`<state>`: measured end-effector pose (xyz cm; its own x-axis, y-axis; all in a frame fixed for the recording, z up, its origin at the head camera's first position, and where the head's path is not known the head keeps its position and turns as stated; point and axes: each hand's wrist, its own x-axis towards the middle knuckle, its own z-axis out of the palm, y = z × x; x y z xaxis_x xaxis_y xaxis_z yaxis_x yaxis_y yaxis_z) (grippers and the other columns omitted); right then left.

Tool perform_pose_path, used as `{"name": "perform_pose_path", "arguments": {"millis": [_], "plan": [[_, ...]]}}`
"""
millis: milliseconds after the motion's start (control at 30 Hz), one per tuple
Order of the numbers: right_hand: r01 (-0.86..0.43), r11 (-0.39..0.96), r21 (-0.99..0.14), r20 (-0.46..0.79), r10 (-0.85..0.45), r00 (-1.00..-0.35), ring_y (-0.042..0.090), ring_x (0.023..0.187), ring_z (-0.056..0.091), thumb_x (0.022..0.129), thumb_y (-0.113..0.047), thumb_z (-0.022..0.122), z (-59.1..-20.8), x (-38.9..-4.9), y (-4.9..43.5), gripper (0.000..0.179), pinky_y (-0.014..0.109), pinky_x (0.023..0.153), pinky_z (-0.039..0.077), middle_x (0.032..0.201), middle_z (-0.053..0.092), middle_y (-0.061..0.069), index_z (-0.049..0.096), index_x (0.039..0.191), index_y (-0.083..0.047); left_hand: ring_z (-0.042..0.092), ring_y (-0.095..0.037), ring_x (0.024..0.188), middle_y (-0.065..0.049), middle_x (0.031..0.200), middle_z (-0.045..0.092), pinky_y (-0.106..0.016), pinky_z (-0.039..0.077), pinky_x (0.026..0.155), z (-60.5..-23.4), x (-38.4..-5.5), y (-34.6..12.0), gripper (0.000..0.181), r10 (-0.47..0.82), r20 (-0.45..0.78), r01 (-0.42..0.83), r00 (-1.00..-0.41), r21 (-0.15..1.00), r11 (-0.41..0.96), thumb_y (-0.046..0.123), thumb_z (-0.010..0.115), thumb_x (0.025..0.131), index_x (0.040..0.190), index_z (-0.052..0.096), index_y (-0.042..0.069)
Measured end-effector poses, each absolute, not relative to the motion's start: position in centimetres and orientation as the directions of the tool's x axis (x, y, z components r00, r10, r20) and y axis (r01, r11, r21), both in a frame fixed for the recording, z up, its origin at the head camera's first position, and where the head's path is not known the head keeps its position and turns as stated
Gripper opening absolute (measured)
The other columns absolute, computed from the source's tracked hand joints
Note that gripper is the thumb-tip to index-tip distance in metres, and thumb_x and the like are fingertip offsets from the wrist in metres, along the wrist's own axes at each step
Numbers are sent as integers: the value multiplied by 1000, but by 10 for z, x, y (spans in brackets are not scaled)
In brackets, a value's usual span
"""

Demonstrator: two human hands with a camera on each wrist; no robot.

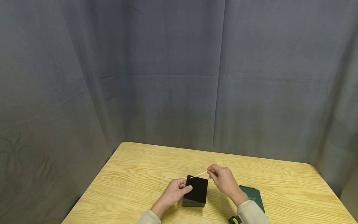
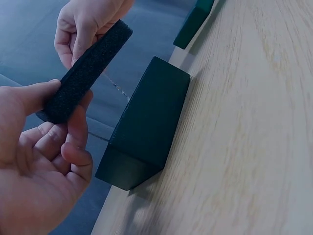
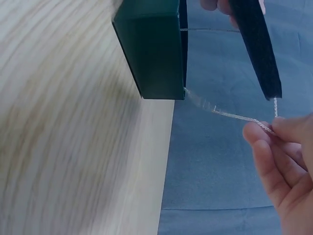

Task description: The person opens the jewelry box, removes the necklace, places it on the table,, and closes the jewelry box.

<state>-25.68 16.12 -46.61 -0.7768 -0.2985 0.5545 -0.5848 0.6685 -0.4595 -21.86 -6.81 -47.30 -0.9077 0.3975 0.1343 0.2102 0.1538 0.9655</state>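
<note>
My left hand (image 1: 174,191) holds a black foam pad (image 1: 197,188), thumb on top and fingers beneath, tilted above an open green box (image 2: 146,117). With thumb and fingertips, my right hand (image 1: 223,182) pinches a thin silvery chain (image 3: 234,116) beside the pad. From that pinch, one stretch of chain goes to the pad's corner and another down to the box's rim. In the left wrist view, a second thin strand spans between the box and the pad near my left fingers. The inside of the box is hidden.
A green box lid (image 1: 253,196) with faint lettering lies on the wood-grain table (image 1: 134,174), under and right of my right forearm. Grey curtains (image 1: 173,77) hang behind the table and along its left side. A dark watch (image 1: 235,220) is on my right wrist.
</note>
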Motion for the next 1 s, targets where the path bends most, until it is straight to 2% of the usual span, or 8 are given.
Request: {"name": "perform_pose_path", "arguments": {"millis": [333,700,1000], "plan": [[-551,684,-478,532,-273,-801,6,62,62,85,-1,69,-459,-257,168,8,18,54,48,74,67,-4,68,89,-7,27,-8,48,4,54,30,-22,25,50,-472,-218,-68,25,408,126,208,-904,965,163,10,60,93,75,48,-3],[-562,696,-447,593,-240,-769,4,60,60,82,2,71,-454,-261,174,11,20,53,48,72,67,-1,68,85,-8,24,-9,49,3,54,27,-23,25,52,-470,-217,-69,29,426,135,215,-895,966,146,11,59,94,73,43,-1],[-534,715,-451,583,-217,-783,6,62,62,85,-1,69,-450,-264,185,7,21,54,49,75,68,1,68,89,-5,25,-9,48,4,54,28,-23,25,51,-480,-222,-69,28,420,126,213,-899,962,168,11,59,94,73,44,1]]}}
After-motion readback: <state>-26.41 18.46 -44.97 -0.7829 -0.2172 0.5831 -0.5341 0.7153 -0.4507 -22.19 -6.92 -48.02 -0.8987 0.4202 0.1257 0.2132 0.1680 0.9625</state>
